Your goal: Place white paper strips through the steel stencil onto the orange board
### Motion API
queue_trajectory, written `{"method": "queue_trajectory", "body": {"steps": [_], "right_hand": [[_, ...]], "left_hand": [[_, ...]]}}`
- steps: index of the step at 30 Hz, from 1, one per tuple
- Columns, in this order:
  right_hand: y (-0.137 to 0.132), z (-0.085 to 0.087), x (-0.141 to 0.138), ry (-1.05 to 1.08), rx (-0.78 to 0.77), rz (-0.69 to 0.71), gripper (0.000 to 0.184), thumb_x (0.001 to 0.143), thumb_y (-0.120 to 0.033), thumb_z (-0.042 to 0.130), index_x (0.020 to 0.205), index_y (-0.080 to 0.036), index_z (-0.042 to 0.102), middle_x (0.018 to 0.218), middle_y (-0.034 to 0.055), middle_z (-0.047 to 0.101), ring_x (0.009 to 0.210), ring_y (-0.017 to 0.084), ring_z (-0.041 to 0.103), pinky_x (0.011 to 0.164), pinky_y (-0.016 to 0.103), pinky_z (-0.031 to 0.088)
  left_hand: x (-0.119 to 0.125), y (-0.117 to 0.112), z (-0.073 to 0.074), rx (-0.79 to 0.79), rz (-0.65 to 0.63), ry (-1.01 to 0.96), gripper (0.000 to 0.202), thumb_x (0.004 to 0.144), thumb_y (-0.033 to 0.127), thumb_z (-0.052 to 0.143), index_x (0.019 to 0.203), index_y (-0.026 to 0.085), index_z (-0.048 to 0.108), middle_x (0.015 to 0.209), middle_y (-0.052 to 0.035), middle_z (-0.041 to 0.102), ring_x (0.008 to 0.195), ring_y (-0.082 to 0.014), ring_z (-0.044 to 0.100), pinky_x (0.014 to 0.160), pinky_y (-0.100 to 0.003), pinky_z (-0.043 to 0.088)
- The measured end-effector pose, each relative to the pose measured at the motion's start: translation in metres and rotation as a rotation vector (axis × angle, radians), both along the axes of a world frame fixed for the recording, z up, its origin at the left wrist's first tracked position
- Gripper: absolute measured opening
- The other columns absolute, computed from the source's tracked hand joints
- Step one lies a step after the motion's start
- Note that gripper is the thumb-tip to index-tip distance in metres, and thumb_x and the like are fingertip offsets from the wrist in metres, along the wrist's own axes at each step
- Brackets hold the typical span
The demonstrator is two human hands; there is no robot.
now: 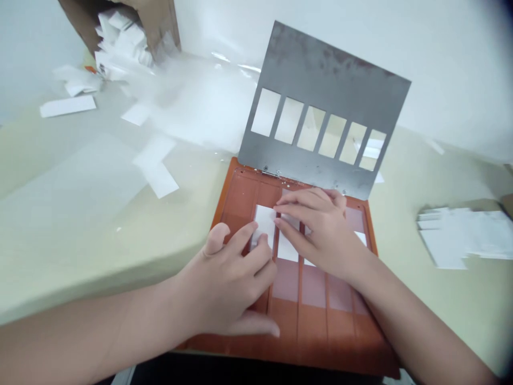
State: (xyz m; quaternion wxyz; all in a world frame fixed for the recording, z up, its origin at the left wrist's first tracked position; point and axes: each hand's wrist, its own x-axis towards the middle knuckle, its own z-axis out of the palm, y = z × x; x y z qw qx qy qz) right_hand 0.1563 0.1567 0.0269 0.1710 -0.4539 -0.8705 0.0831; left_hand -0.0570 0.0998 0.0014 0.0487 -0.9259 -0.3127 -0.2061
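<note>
An orange-brown tray (284, 326) with long parallel grooves lies in front of me. Hinged at its far edge, a grey metal plate (332, 64) with several rectangular windows stands raised. White cards (287, 247) lie side by side in the grooves, over pale translucent strips (313, 283). My left hand (230, 278) is spread, its fingertips resting on the leftmost white card (263, 219) and its thumb stretched toward me. My right hand (323, 227) reaches over the row with fingers extended, their tips at that card's right edge. It hides several cards beneath.
At the back left, a cardboard box (162, 24) spills white pieces, with clear plastic film nearby. Loose white cards (160, 179) lie left of the tray. A spread stack of white cards (460, 238) lies at the right on the pale green table (100, 230).
</note>
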Motion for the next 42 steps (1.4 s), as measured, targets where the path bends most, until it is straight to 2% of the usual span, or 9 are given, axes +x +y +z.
{"method": "queue_trajectory", "body": {"steps": [6,9,17,22,24,27,33,37,42], "right_hand": [[-0.004,0.003,-0.005,-0.028,-0.149,-0.066,0.015,0.095,-0.036,0.056,0.101,-0.025,0.064,0.122,0.0053,0.067,0.116,0.029,0.056,0.095,0.048,0.029],[-0.007,0.003,-0.007,-0.060,-0.132,-0.083,0.022,0.094,-0.038,0.057,0.112,-0.025,0.063,0.127,0.0068,0.064,0.121,0.031,0.053,0.099,0.052,0.027],[-0.008,0.004,-0.013,-0.042,-0.223,-0.126,0.020,0.095,-0.039,0.054,0.108,-0.025,0.061,0.128,0.0062,0.061,0.123,0.030,0.048,0.102,0.055,0.027],[-0.006,0.012,-0.013,0.174,-0.361,-0.150,0.017,0.099,-0.034,0.043,0.094,-0.025,0.056,0.099,0.0011,0.067,0.102,0.022,0.057,0.100,0.051,0.032],[-0.005,0.014,-0.011,0.317,-0.451,-0.158,0.015,0.096,-0.035,0.050,0.088,-0.024,0.057,0.083,-0.0015,0.065,0.082,0.017,0.058,0.087,0.042,0.041],[-0.003,0.011,-0.006,0.550,-0.547,-0.203,0.012,0.090,-0.035,0.060,0.086,-0.024,0.061,0.073,-0.0030,0.061,0.066,0.013,0.054,0.066,0.031,0.040],[-0.008,0.013,0.002,0.842,-0.595,-0.214,0.012,0.086,-0.036,0.068,0.088,-0.024,0.065,0.078,-0.0014,0.068,0.073,0.014,0.062,0.071,0.031,0.047],[-0.018,0.023,0.003,0.901,-0.536,-0.106,0.005,0.090,-0.030,0.066,0.090,-0.027,0.069,0.085,-0.0020,0.071,0.078,0.013,0.065,0.075,0.031,0.051],[-0.027,0.029,0.002,0.887,-0.462,-0.014,0.012,0.092,-0.024,0.063,0.094,-0.030,0.074,0.082,-0.0034,0.073,0.074,0.011,0.066,0.069,0.028,0.053]], "left_hand": [[-0.002,0.006,0.001,0.066,-0.032,0.012,0.061,0.090,0.071,0.047,0.095,0.015,0.069,0.109,-0.0098,0.069,0.108,-0.0320,0.058,0.084,-0.044,0.028],[-0.002,0.008,0.000,0.107,-0.037,-0.016,0.057,0.093,0.067,0.045,0.092,0.015,0.069,0.104,-0.0085,0.070,0.104,-0.0304,0.058,0.083,-0.045,0.028],[0.000,0.011,-0.002,0.174,-0.014,-0.071,0.030,0.094,0.042,0.055,0.084,0.016,0.069,0.083,-0.0038,0.064,0.082,-0.0209,0.053,0.077,-0.042,0.028],[0.000,0.012,0.003,0.197,-0.014,-0.076,0.018,0.091,0.029,0.061,0.078,0.017,0.065,0.076,-0.0015,0.059,0.078,-0.0193,0.051,0.074,-0.040,0.027],[0.000,0.013,0.006,0.210,-0.020,-0.090,0.017,0.090,0.022,0.060,0.074,0.018,0.063,0.074,-0.0004,0.060,0.075,-0.0180,0.051,0.073,-0.040,0.026],[-0.001,0.014,0.010,0.196,-0.014,-0.161,0.020,0.091,0.020,0.059,0.072,0.018,0.063,0.074,0.0004,0.062,0.072,-0.0164,0.053,0.071,-0.039,0.025],[-0.002,0.014,0.019,0.257,0.027,-0.303,0.009,0.087,0.024,0.068,0.081,0.019,0.065,0.078,0.0021,0.066,0.073,-0.0152,0.060,0.073,-0.038,0.031],[-0.003,0.014,0.026,0.380,-0.022,-0.366,0.015,0.080,0.007,0.069,0.082,0.022,0.064,0.076,0.0058,0.067,0.071,-0.0126,0.061,0.076,-0.037,0.034],[-0.006,0.012,0.026,0.424,-0.079,-0.395,0.019,0.083,0.007,0.062,0.077,0.025,0.063,0.073,0.0073,0.066,0.073,-0.0126,0.061,0.080,-0.039,0.036]]}}
